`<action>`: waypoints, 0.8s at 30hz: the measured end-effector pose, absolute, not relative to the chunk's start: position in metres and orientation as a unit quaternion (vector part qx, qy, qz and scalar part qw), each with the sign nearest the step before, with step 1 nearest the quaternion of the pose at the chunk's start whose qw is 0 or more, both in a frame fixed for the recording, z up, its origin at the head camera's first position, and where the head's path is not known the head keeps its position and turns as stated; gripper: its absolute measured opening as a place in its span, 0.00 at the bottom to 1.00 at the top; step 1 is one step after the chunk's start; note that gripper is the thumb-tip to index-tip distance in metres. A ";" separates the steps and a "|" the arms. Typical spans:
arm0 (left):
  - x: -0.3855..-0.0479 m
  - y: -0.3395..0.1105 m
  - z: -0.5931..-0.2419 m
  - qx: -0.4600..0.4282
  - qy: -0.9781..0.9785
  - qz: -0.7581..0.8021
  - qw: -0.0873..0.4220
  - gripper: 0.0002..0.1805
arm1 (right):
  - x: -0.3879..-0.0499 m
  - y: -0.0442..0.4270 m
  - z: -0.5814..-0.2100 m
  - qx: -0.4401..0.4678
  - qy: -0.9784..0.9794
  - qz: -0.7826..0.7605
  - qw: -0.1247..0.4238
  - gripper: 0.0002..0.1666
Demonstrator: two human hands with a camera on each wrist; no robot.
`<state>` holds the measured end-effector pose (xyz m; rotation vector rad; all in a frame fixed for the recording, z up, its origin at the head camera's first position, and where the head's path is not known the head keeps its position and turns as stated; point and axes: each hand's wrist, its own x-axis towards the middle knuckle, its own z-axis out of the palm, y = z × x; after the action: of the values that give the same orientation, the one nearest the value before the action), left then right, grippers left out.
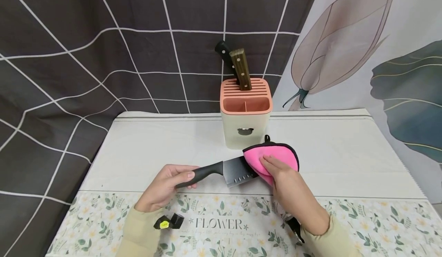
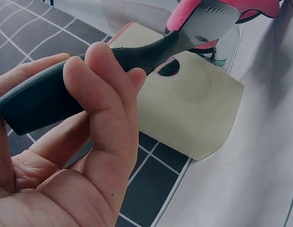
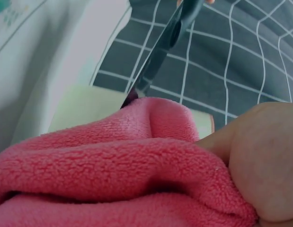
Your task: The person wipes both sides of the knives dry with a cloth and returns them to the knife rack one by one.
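Note:
My left hand point(image 1: 168, 184) grips the black handle of a kitchen knife point(image 1: 238, 171), its fingers curled round it in the left wrist view. The broad blade points right, with a row of small hollows near its lower edge. A pink fleecy cloth point(image 1: 284, 155) with black trim and a hanging loop is folded over the blade's far end, hiding the tip. My right hand point(image 1: 286, 180) holds the cloth about the blade, fingers on top; its thumb is hidden. In the right wrist view the cloth point(image 3: 113, 161) fills the lower part, the blade running into it.
Behind the cloth stands a cream knife block point(image 1: 243, 130) with an orange slotted top. A black-handled knife point(image 1: 222, 51) and a wooden-handled knife point(image 1: 241, 69) stand in its slots. A white, flower-printed cloth point(image 1: 138, 142) covers the table. A dark gridded curtain point(image 1: 138, 50) hangs behind.

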<state>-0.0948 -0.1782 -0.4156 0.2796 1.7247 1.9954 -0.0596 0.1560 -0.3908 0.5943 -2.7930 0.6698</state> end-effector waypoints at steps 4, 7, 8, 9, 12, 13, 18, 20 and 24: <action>-0.095 -0.180 -0.416 0.111 0.630 0.731 0.238 0.22 | -0.063 0.163 -0.389 0.185 -0.952 0.221 0.104 0.32; -0.095 -0.181 -0.415 0.115 0.630 0.732 0.235 0.22 | -0.066 0.168 -0.388 0.178 -0.953 0.216 0.113 0.30; -0.095 -0.181 -0.415 0.116 0.630 0.731 0.235 0.22 | -0.066 0.170 -0.388 0.177 -0.953 0.214 0.117 0.30; -0.094 -0.181 -0.414 0.115 0.631 0.730 0.236 0.22 | -0.067 0.172 -0.388 0.175 -0.954 0.212 0.120 0.29; -0.094 -0.183 -0.413 0.115 0.636 0.725 0.238 0.21 | -0.069 0.176 -0.388 0.167 -0.955 0.210 0.125 0.28; -0.094 -0.183 -0.413 0.116 0.638 0.723 0.238 0.21 | -0.069 0.178 -0.388 0.163 -0.956 0.210 0.126 0.27; -0.095 -0.185 -0.411 0.122 0.645 0.717 0.237 0.21 | -0.071 0.184 -0.386 0.134 -0.955 0.212 0.161 0.21; -0.095 -0.186 -0.411 0.121 0.645 0.717 0.237 0.21 | -0.071 0.185 -0.385 0.118 -0.950 0.216 0.190 0.21; -0.095 -0.187 -0.411 0.111 0.645 0.717 0.242 0.22 | -0.069 0.186 -0.380 0.080 -0.936 0.237 0.247 0.23</action>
<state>-0.0950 -0.1868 -0.4107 0.3031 1.7630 1.9598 -0.0692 0.1860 -0.3803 0.2172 -2.5525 0.6453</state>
